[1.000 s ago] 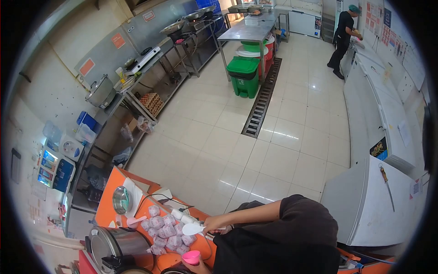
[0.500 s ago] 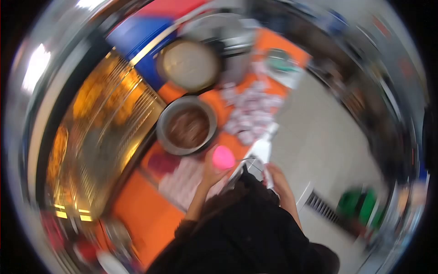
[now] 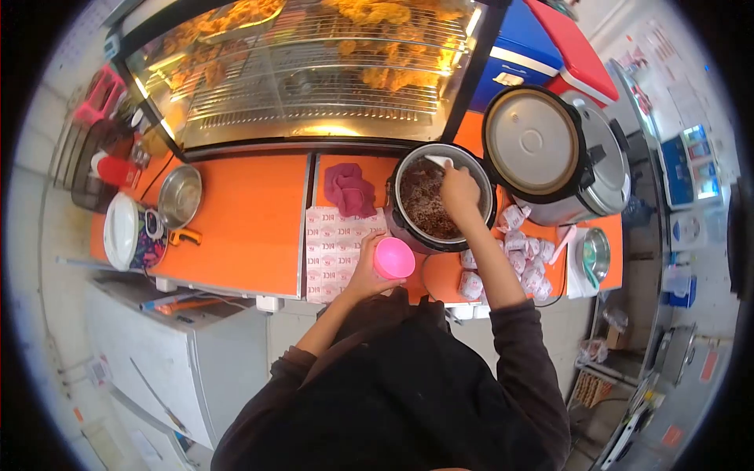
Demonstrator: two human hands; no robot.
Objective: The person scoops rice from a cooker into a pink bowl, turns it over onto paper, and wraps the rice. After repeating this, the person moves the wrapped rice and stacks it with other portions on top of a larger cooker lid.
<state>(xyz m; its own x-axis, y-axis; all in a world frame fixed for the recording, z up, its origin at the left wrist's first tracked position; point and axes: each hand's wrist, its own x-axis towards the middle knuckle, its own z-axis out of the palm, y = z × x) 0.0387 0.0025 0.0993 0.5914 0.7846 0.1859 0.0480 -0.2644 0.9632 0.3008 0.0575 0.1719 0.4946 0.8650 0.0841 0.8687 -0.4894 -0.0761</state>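
Observation:
My left hand (image 3: 367, 273) is wrapped round a small pink cup (image 3: 394, 259), its mouth facing up, just in front of the rice pot. My right hand (image 3: 460, 193) reaches over the pot's rim and grips a white paddle (image 3: 440, 161), only partly visible. Dark brown cooked rice (image 3: 424, 202) fills the lower part of the round metal pot (image 3: 402, 232). Beside the cup lies a stack of printed paper sheets (image 3: 334, 255) marked RICE. A crumpled maroon cloth (image 3: 349, 190) rests at the back of the sheets.
A lit display case (image 3: 314, 86) of fried food stands behind the orange counter (image 3: 243, 228). An open lid (image 3: 534, 133) and large cooker sit right of the pot. Several wrapped paper bundles (image 3: 522, 255) and a metal bowl (image 3: 597, 255) lie right; another bowl (image 3: 180, 196) stands left.
My view has turned and steadied. My right hand has moved from low beside my body up into the pot. My left hand still holds the pink cup.

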